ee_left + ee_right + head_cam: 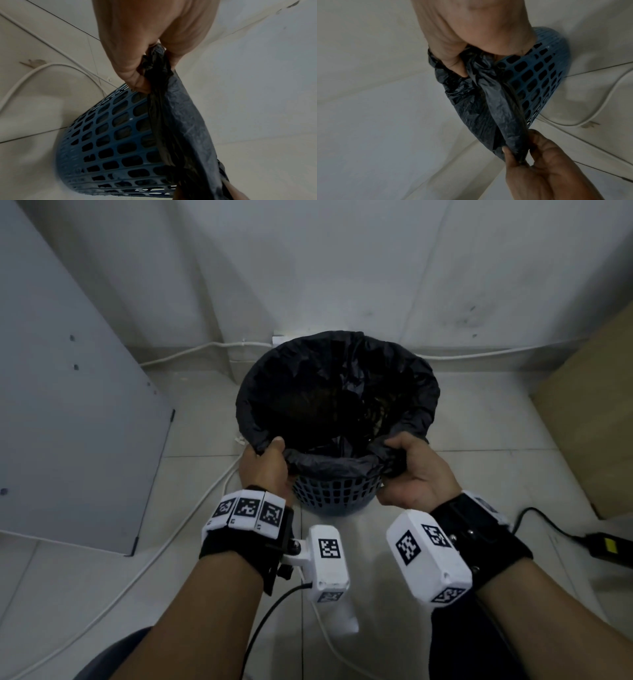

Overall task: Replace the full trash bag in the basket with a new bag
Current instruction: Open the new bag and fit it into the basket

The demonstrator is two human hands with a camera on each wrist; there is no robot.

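A blue lattice basket stands on the tiled floor against the wall. A black trash bag lines it, its edge folded over the rim. My left hand pinches the bag's edge at the near left of the rim. My right hand grips a bunched fold of the bag at the near right. In the right wrist view the left hand's fingers hold the stretched edge. The bag's inside is dark.
A grey panel leans at the left. A cardboard box sits at the right. White cables run along the wall and floor, and a black power adapter lies at the right.
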